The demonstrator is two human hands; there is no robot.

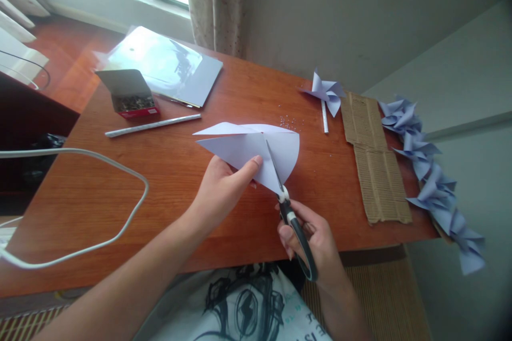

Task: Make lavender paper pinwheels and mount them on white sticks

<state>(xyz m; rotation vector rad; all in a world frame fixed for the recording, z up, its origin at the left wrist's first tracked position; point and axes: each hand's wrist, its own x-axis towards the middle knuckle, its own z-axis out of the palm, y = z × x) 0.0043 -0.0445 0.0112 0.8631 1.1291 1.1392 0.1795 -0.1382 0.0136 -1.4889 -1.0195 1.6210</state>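
At frame centre, the left hand (218, 186) pinches the folded paper (250, 152) while the right hand (316, 242) grips scissors (290, 213), blades pointing up-left into its lower edge.

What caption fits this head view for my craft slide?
Left hand holds folded paper while right hand cuts it with scissors.

my left hand (224, 184) pinches the folded pale paper (250, 152) above the wooden surface (168, 181), thumb on top. my right hand (316, 242) grips the black-handled scissors (290, 208), whose blades reach up into the paper's lower edge. a white stick (154, 125) lies beside an open box of pins (132, 98) and a plastic sleeve of sheets (164, 64). to the right, a finished pinwheel (326, 93) lies near a strip of corrugated cardboard (376, 160), with a row of folded pinwheels (432, 181) along the edge. a white cable (120, 170) loops at left.
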